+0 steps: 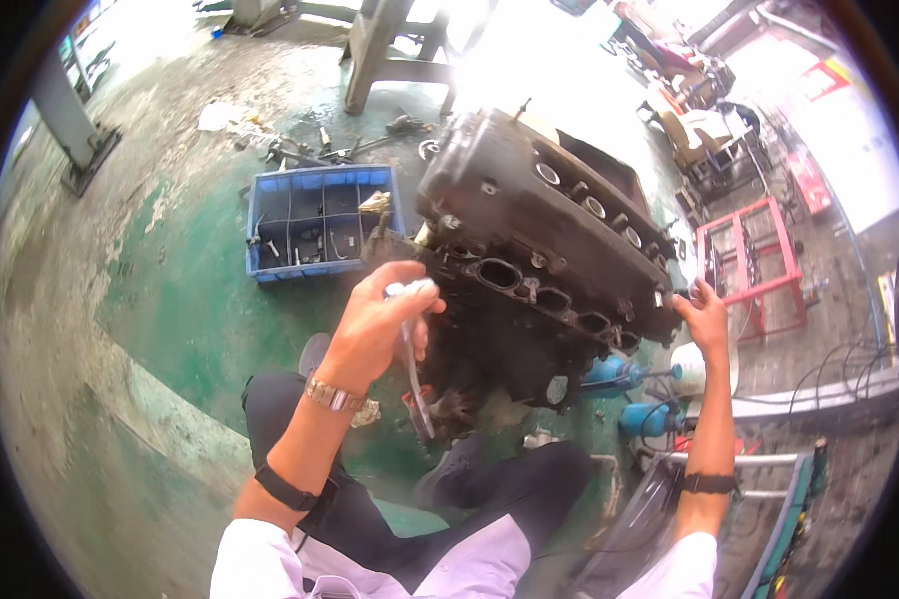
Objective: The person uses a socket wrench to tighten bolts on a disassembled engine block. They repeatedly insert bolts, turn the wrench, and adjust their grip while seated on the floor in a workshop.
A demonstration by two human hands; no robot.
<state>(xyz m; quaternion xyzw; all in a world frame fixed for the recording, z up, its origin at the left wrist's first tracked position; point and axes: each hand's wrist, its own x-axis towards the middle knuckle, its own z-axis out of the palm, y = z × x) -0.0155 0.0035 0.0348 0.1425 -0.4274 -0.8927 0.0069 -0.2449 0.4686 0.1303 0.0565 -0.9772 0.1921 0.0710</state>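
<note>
1. Left grip [375, 319] closed around a thin tool [413, 374] – shaft hanging down, just beside the engine block's near face.
2. Right grip [704, 317] open-fingered, pressed on the engine block [539, 250] at its right end.
3. Engine block tilted on the green floor [170, 299] – blue compartment crate [320, 222] just behind it.

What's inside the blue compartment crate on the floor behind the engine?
The blue crate holds small dark metal parts and bent wires in its compartments, too small to identify. A crumpled tan rag lies at its right edge. The engine block hides the lower right corner.
</note>
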